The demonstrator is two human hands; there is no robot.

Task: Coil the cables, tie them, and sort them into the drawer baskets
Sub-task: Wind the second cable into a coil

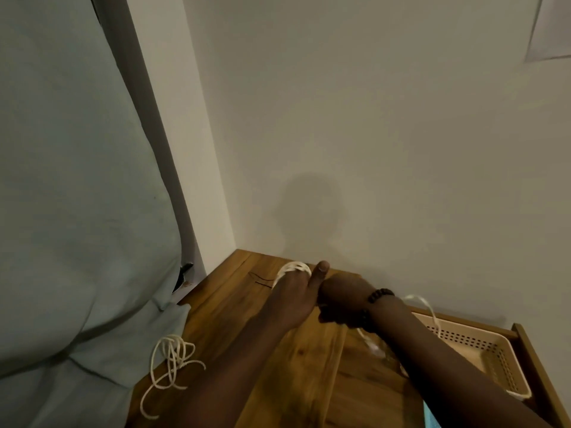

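Our left hand [293,296] has white cable [292,270] wound in loops round its fingers, thumb sticking up, above the back edge of the wooden top [309,366]. Our right hand [338,299], with a bead bracelet [380,296] on the wrist, is curled tight just beside it, and we think it grips the same cable, whose loose end trails behind that wrist toward the tan basket [506,359] in the open drawer at the right edge. Near the left edge lies another white cable bundle [171,364], tied, touching the green cloth [77,211].
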